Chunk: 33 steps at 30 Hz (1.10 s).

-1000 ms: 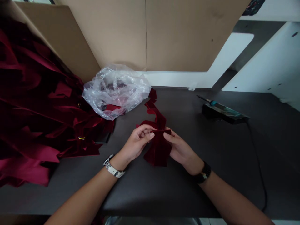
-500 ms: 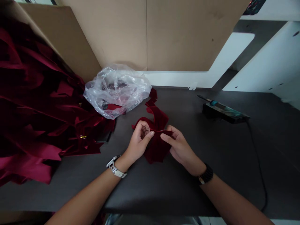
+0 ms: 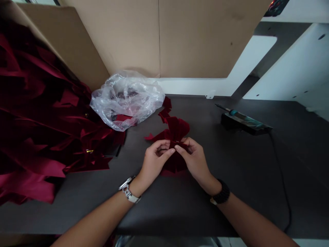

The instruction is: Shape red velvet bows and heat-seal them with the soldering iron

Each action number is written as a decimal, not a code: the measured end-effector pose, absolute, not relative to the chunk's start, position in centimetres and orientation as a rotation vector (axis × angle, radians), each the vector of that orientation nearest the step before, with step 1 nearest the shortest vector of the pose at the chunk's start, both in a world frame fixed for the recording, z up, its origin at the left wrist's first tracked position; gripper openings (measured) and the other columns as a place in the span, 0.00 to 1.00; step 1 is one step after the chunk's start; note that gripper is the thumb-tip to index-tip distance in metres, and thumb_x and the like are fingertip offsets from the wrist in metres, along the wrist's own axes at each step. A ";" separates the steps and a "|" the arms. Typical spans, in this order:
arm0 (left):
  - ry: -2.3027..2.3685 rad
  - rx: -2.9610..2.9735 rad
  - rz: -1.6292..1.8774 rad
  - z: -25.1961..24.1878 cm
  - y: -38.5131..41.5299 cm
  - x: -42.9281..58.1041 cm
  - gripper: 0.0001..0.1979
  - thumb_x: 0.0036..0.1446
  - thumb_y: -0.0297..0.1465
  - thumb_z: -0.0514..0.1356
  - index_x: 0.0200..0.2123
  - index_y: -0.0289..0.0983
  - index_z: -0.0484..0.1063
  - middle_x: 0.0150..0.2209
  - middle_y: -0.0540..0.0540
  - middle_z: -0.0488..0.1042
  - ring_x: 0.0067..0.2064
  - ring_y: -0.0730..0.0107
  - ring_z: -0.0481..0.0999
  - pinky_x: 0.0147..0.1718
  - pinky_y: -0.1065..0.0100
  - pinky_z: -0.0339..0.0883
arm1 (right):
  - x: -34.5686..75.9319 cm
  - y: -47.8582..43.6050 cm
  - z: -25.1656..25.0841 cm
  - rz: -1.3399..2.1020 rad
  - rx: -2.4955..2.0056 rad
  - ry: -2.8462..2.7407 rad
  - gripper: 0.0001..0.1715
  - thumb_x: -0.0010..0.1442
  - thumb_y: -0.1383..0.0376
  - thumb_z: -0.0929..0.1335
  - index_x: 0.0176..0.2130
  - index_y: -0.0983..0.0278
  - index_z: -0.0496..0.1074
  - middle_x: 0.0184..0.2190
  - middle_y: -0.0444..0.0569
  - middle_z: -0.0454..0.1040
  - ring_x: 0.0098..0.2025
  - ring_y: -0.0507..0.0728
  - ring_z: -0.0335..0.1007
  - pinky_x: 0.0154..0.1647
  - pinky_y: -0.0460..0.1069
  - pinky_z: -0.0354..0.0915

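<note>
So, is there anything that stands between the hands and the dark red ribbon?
Nothing visible does: the left hand and right hand both pinch the ribbon directly. The plastic bag lies beyond, leftward.

Dark tabletop (image 3: 246, 178), white side panel (image 3: 288, 72)

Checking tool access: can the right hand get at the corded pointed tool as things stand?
Probably yes: nothing visible stands between the right hand and the corded pointed tool, though that hand is pinching red fabric.
</note>
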<state>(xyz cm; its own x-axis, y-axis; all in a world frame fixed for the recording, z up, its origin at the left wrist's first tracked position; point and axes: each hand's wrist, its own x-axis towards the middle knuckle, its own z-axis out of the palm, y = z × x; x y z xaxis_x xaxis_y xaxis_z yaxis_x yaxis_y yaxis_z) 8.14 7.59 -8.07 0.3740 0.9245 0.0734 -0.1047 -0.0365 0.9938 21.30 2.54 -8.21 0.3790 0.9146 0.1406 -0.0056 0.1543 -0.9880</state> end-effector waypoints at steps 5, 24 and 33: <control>0.809 1.174 0.980 -8.5 7.7 8.5 0.11 0.43 0.30 0.69 0.33 0.35 0.76 0.31 0.48 0.77 0.34 0.72 0.75 0.38 0.70 0.69 | 20.9 2.5 -8.6 0.706 -1.295 -0.955 0.13 0.52 0.62 0.71 0.24 0.63 0.65 0.29 0.45 0.71 0.31 0.53 0.64 0.35 0.49 0.60; 0.719 0.665 0.892 -8.1 7.9 8.7 0.17 0.38 0.29 0.73 0.34 0.34 0.76 0.30 0.51 0.76 0.31 0.78 0.73 0.34 0.75 0.67 | 20.5 2.7 -9.4 0.900 -1.140 -0.813 0.10 0.55 0.58 0.71 0.32 0.62 0.70 0.31 0.44 0.71 0.33 0.53 0.66 0.37 0.47 0.63; 0.533 0.519 0.675 -7.6 7.5 8.1 0.21 0.43 0.31 0.72 0.41 0.33 0.73 0.34 0.47 0.78 0.35 0.71 0.77 0.39 0.72 0.71 | 21.2 2.7 -8.0 1.174 -0.951 -0.622 0.16 0.47 0.60 0.77 0.26 0.62 0.68 0.23 0.40 0.68 0.27 0.49 0.63 0.32 0.45 0.61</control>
<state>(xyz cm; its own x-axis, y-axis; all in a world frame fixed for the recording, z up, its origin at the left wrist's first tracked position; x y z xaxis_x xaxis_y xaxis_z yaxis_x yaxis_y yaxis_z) 8.11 7.52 -7.57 0.6598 0.6944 -0.2871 -0.4404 0.6670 0.6010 21.17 2.73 -7.99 0.2969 0.9527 -0.0651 -0.4815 0.0905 -0.8718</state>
